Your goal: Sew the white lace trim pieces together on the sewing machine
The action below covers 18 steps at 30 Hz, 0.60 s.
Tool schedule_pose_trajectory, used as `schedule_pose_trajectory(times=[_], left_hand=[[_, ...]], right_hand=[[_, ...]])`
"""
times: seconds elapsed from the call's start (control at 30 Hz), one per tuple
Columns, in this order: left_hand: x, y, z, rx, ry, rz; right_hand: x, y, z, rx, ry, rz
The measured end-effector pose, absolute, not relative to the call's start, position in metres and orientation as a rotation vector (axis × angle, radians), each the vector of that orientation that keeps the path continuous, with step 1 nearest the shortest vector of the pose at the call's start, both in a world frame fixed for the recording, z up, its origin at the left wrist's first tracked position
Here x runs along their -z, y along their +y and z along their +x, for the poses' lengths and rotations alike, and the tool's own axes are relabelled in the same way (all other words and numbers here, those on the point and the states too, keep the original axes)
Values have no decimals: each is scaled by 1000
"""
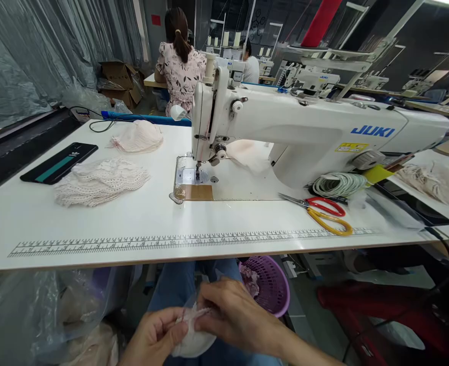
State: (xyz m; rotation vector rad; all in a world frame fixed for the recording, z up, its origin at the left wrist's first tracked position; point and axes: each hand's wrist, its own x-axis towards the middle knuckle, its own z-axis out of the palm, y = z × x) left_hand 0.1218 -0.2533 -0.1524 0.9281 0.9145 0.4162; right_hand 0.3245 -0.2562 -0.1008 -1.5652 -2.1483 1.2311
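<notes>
Both hands (212,325) pinch the pale fabric piece (195,339), fingers nearly closed; best keep its edges even, unstretched.

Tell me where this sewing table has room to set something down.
Bare tabletop lies between the lacy fabric pile and the needle plate, and in front of that plate, down to the printed ruler. It is crowded at right, around the scissors and coiled cord.

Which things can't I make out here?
All in the head view:
- Parts of the pale cloth piece: covered by the left hand and right hand.
- Top of the purple basket: behind the table edge.
- Yellow label's small print: too small.
- Right forearm's end: cut off by bottom edge.
</notes>
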Motion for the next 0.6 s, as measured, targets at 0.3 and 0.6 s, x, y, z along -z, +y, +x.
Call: schedule_pose_trajectory(times=[0.3,0.6], left_hand=[[147,-258,115,-294,902,870],[150,-267,125,-316,1055,838]], right_hand=[[125,-261,342,-1496,-1897,-1227],[135,-269,342,-1607,-1743,-1229]])
